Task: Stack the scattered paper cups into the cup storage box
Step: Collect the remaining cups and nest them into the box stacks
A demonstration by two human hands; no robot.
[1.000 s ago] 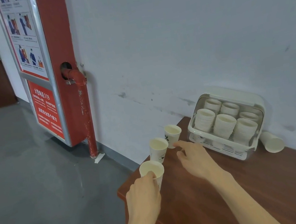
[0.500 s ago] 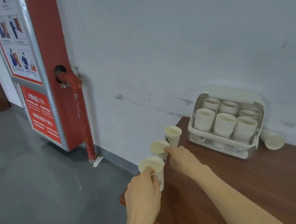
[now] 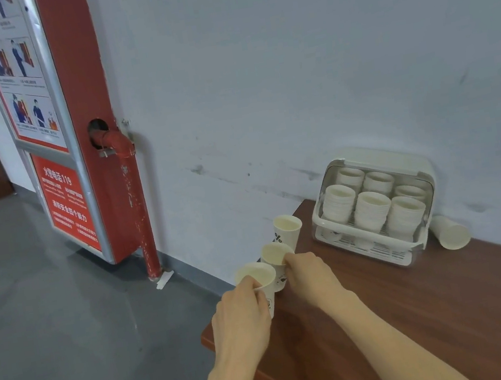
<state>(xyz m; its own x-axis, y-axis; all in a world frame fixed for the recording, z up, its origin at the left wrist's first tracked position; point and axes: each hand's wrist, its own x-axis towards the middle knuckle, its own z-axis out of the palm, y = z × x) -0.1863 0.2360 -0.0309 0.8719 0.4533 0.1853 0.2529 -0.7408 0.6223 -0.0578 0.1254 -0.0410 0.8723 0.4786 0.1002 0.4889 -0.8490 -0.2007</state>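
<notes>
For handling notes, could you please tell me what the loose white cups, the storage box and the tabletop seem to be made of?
White cup in the left hand: thin matte paper, with a rolled rim and printed marks.
Cream storage box: smooth moulded plastic, apparently with a clear flip lid.
Reddish-brown tabletop: wood or wood-look laminate, with a faint grain and a low sheen.

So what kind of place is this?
Probably a hallway in an office or public building: a red fire hose cabinet on the wall, a bare grey floor, and a cup storage box on a wooden counter.
</notes>
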